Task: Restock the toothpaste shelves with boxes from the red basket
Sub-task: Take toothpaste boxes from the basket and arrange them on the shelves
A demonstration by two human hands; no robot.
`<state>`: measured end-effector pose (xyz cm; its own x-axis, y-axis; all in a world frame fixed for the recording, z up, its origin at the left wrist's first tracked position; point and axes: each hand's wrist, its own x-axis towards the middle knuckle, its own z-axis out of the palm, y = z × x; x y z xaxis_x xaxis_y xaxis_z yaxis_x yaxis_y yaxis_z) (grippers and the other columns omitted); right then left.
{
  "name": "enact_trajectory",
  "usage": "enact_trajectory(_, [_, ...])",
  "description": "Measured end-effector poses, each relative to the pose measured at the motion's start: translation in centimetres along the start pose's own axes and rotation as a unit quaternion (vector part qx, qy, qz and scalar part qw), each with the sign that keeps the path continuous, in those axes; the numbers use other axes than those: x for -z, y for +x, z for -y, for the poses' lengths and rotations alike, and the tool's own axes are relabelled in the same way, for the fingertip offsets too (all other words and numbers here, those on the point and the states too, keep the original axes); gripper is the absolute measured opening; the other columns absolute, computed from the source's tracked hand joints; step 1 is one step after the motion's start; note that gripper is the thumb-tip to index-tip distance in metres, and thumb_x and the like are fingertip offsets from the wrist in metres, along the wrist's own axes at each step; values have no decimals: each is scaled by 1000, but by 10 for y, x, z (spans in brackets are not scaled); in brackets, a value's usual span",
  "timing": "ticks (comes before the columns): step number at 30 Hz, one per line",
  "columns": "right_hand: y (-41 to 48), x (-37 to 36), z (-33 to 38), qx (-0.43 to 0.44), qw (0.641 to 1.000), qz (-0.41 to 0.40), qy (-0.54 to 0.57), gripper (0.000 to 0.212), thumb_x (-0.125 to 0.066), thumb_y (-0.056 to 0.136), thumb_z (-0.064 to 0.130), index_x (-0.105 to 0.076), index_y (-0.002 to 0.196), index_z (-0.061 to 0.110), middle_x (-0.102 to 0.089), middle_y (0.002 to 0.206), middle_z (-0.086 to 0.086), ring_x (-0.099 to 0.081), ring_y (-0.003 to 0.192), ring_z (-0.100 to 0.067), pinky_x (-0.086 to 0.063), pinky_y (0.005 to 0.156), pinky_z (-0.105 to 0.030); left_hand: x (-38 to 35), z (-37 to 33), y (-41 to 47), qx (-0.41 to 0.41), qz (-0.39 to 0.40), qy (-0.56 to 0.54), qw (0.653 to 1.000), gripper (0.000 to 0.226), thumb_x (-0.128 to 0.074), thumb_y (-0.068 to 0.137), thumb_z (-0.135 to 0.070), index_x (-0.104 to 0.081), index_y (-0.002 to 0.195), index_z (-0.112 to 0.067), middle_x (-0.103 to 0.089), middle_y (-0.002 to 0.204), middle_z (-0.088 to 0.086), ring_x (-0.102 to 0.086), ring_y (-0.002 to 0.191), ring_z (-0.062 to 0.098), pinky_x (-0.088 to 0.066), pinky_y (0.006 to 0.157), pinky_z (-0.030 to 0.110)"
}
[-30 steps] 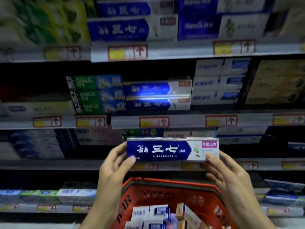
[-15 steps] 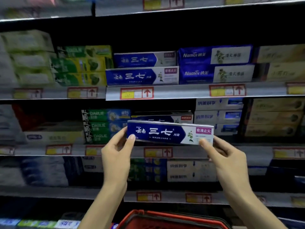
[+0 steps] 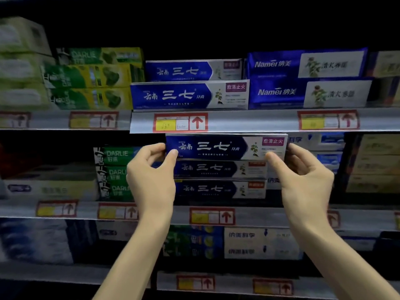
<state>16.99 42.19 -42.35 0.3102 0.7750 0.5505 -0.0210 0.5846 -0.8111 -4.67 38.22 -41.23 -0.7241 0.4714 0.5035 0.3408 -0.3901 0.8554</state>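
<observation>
I had green Darlie packs (image 3: 110, 169) stacked three high at mid-left, two blue Namei cartons (image 3: 307, 83) piled upper right, and a red-framed price tag (image 3: 180, 123), yellow patch and red up-arrow, sharp near the centre.

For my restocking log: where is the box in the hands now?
Head view, centre: the box is held between the left hand and right hand, just under the upper shelf edge, above two matching boxes.

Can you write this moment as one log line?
blue toothpaste box: level, above two matching boxes | left hand: pinches its left end | right hand: pinches its right end | placed: not yet
</observation>
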Motion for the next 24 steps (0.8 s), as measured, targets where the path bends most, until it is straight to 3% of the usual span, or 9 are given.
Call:
enact_trajectory(6, [13,-10,-16,15,999,9,-41,21,-71,96,18,-72,111,33,-76,98,16,-71,92,2,-56,81,-18,-8,9,12,2,-6,5,1000,16,-71,95,-14,-75,102,-28,-73,88,-15,-69,82,5,-60,76,25])
enact_trajectory(9, [16,-15,-21,3,996,39,-78,34,-62,97,9,-68,119,34,-74,100,16,-68,83,0,-59,71,-20,-14,16,18,-4,-8,35,999,30,-65,98,-10,-73,125,-20,-69,84,-19,-48,54,6,-44,49,23])
enact_trajectory(11, [17,-17,-25,-11,994,57,-88,44,-59,94,1,-66,121,35,-73,99,14,-66,74,-5,-56,61,-16,-15,23,23,3,-2,66,998,39,-60,99,-4,-68,133,-19,-70,88,-9,-42,47,9,-33,42,23])
enact_trajectory(13, [17,-19,-26,-16,993,67,-91,46,-60,91,-3,-62,106,41,-71,96,8,-61,69,-12,-57,64,-27,-15,32,31,2,9,111,994,38,-57,97,-2,-69,129,-20,-68,102,15,-64,73,33,-41,49,34])
enact_trajectory(15, [18,-20,-29,-19,993,70,-90,47,-62,90,-4,-58,99,42,-69,100,11,-64,79,-11,-59,74,-32,-16,35,34,4,18,158,987,32,-55,95,1,-72,115,-17,-61,113,24,-60,103,56,-52,64,54])
enact_trajectory(17, [17,-22,-33,-26,993,77,-90,51,-63,88,-5,-62,114,38,-69,103,16,-67,88,-5,-59,75,-23,-17,35,34,4,14,181,983,29,-51,92,6,-71,104,-12,-55,124,17,-58,105,59,-54,77,65])
enact_trajectory(20, [16,-22,-35,-33,990,88,-103,61,-62,88,-5,-57,135,33,-70,99,12,-67,81,-14,-57,66,-21,-16,37,34,9,15,188,982,31,-48,89,9,-71,101,-8,-54,136,17,-58,107,61,-53,79,69])
enact_trajectory(22, [14,-21,-32,-33,990,91,-102,59,-62,89,-5,-56,126,40,-67,96,20,-67,81,-12,-55,65,-18,-16,39,36,8,23,191,981,29,-48,88,8,-68,102,-8,-62,124,22,-56,110,61,-53,78,68])
enact_trajectory(24, [15,-21,-31,-40,990,94,-101,49,-64,89,-3,-59,115,38,-70,99,10,-69,88,-18,-58,71,-26,-16,41,35,3,25,194,981,38,-47,88,8,-69,112,-11,-65,114,18,-57,109,59,-54,74,63])
